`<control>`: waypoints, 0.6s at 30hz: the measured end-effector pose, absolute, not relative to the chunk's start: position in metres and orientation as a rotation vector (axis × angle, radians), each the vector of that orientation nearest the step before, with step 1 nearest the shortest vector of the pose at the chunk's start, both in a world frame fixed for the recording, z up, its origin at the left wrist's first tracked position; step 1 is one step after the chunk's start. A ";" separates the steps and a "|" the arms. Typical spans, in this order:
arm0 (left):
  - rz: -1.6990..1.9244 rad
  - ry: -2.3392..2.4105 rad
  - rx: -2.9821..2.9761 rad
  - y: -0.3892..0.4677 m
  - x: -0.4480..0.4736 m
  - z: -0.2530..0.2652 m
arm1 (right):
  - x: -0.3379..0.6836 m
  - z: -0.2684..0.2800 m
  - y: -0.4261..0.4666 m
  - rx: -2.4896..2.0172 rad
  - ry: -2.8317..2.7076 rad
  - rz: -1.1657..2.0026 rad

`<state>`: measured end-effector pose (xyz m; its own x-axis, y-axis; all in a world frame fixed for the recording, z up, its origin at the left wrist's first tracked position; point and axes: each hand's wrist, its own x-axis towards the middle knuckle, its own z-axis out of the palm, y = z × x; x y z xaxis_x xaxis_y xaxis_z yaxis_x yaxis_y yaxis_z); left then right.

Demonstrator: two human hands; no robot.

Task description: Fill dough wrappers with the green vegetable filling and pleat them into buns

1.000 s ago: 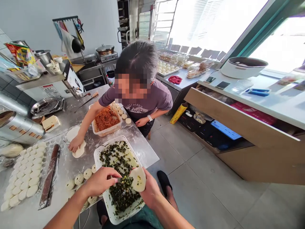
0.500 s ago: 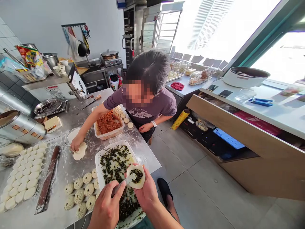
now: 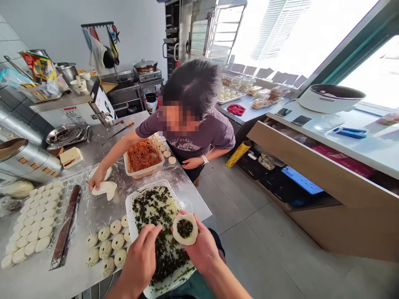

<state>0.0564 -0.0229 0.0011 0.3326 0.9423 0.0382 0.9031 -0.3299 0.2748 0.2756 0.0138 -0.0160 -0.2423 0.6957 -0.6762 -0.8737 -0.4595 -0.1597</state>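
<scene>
Tray [image 3: 129,212] at nine o'clock, our right hand [image 3: 204,248] cups the wrapper [image 3: 193,233]; we'd best hold it level, filling [image 3: 185,228] centred. We cannot tell whether our left hand [image 3: 140,254] grips anything.

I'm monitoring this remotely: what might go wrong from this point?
The open dough wrapper rests in the right hand; a tilt could spill its dark green filling.

The white tub seems to jut past the edge of the table, so a bump might tip it.

The left hand is near the pleated buns and might brush them.
</scene>
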 end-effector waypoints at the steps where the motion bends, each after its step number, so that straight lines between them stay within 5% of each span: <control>1: 0.127 1.754 2.349 -0.017 0.051 0.004 | 0.286 -0.016 0.013 -0.856 0.277 1.883; 6: -0.809 1.698 2.219 0.010 0.038 -0.008 | 0.318 -0.037 0.008 -0.866 0.327 1.869; 18: -1.083 1.285 2.122 -0.007 0.056 -0.042 | 0.321 -0.078 -0.029 -0.930 0.305 1.835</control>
